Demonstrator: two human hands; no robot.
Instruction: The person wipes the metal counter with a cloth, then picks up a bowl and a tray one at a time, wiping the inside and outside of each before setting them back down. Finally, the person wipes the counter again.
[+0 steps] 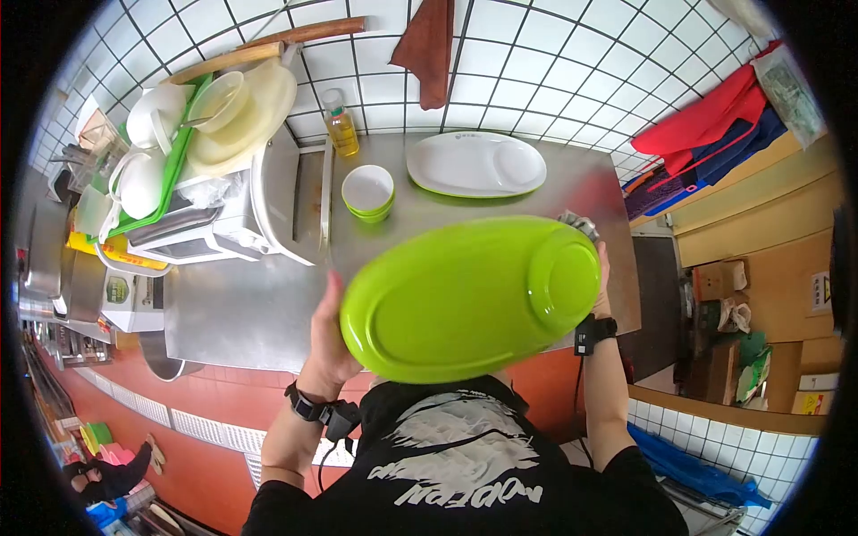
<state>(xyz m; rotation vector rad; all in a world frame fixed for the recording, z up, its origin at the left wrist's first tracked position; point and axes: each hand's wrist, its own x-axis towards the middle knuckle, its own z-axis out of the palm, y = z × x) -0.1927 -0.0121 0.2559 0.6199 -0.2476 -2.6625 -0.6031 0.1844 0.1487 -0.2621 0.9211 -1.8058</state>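
A long oval plate (438, 304) is held up in front of me, its bright green underside turned toward the camera. My left hand (331, 338) grips its left end, with the thumb along the rim and the other fingers hidden behind. At the right end, my right hand (604, 279) holds the plate from the far side, most of its fingers out of sight. A crumpled grey thing (579, 223), perhaps a cloth or scourer, pokes out above that hand. Beyond the plate, a similar white oval plate (474, 163) and stacked white-and-green bowls (368, 189) stand on the metal table (232, 313).
An oil bottle (340, 125) stands by the tiled wall. To the left, a white appliance (214, 210) carries a green tray (174, 183) of dishes. A brown cloth (427, 49) hangs above the table. Another person (112, 473) is at the lower left.
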